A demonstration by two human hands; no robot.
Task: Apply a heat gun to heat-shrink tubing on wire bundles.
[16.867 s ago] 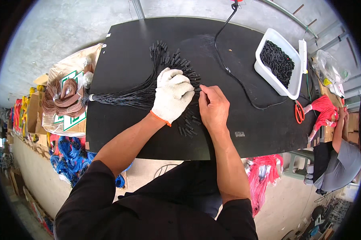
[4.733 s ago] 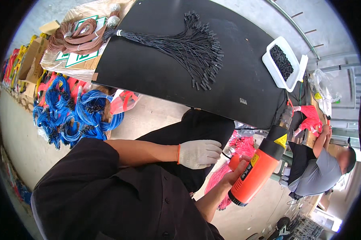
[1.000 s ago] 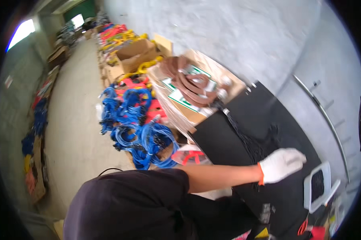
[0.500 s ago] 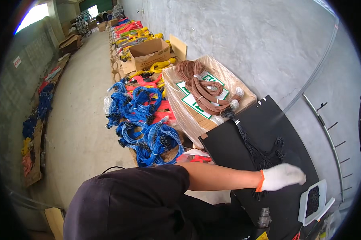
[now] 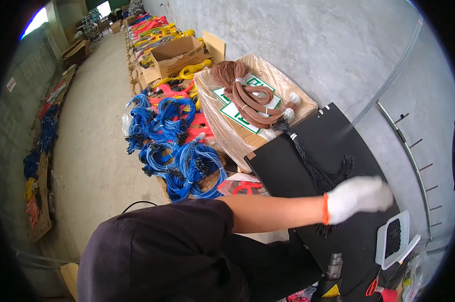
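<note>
My left hand [image 5: 361, 199], in a white glove with an orange cuff, is over the black tabletop [image 5: 346, 133]. Motion smears its fingers, so their pose and anything in them cannot be made out. Close to it lies a bundle of thin black cables [image 5: 308, 160], tied with a white band; part of the bundle is hidden beneath the glove and forearm. On the other side of the hand stands a translucent plastic tub [image 5: 380, 246] holding small black pieces [image 5: 393, 237]. My right hand is out of view.
A tool with a stepped metal nozzle [image 5: 334, 266] stands at the near edge, by red-handled scissors [image 5: 372, 287]. Beyond the table, brown cable coils [image 5: 255, 100] lie on a plastic-lined carton [image 5: 212, 108]. Blue cable coils [image 5: 187, 163] and an open cardboard box [image 5: 177, 58] are farther left.
My left hand has shifted slightly toward the table's far right side and blurs more. The whole view has tilted, bringing the scissors and nozzle tool further into sight.
</note>
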